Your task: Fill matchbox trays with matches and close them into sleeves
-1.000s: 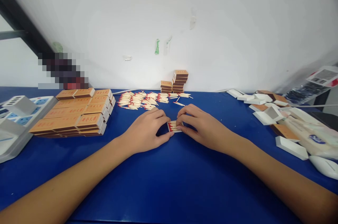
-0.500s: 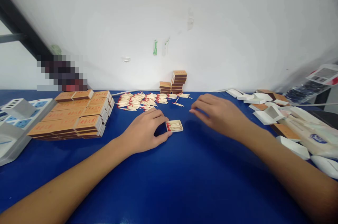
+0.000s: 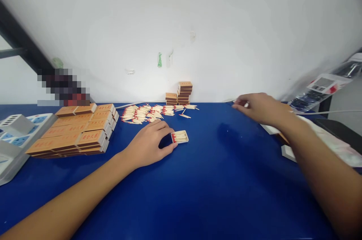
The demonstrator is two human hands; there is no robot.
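We saw the tray (image 3: 183,142) on the counter (image 3: 198,194), just right of the left hand (image 3: 152,142), its long axis running roughly left to right, away from that grip. The left hand was clearly the nearer: thumb and finger closed on the tray's left end, one at each corner, beside the red heads of the matches (image 3: 179,136) inside. The right hand (image 3: 256,106) hung well apart from the tray, to its right and farther back, near the white boxes (image 3: 288,153). Something white (image 3: 246,105) showed by its fingers; we could not tell whether that grip was closed on it. Behind the tray and to its left we had loose matches (image 3: 135,113).
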